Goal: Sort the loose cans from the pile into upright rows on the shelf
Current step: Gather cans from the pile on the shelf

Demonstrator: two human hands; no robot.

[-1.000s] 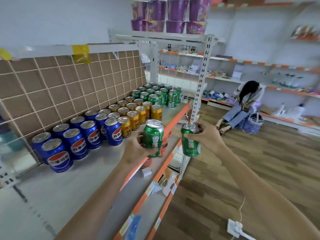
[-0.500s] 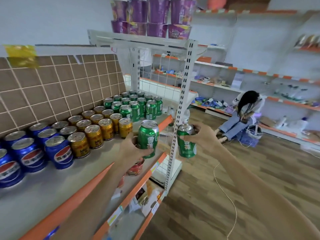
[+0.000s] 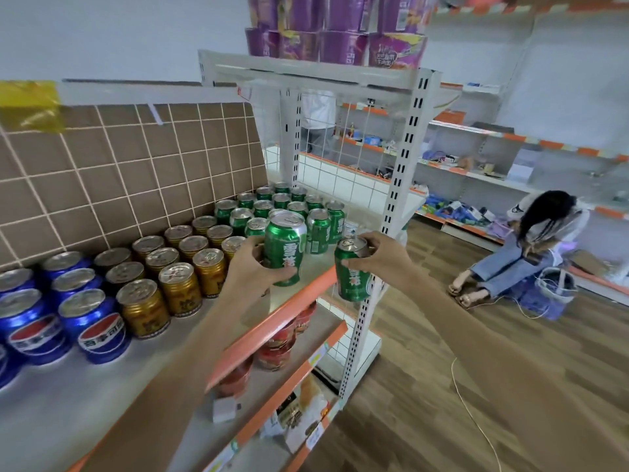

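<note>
My left hand grips an upright green can just above the shelf, in front of the green rows. My right hand holds a second green can from its top, out past the shelf's orange front edge beside the white upright post. On the shelf stand upright rows of green cans at the far end, gold cans in the middle and blue cans nearest me.
Brown tiled backing closes the shelf's rear. Purple cups sit on the top shelf. Red cans stand on the lower shelf. A person sits on the wooden floor to the right, with a white cable trailing nearby.
The view has swung left and closer to the shelf. Both hands have carried their green cans forward toward the green rows; my left can now hangs over the shelf surface.
</note>
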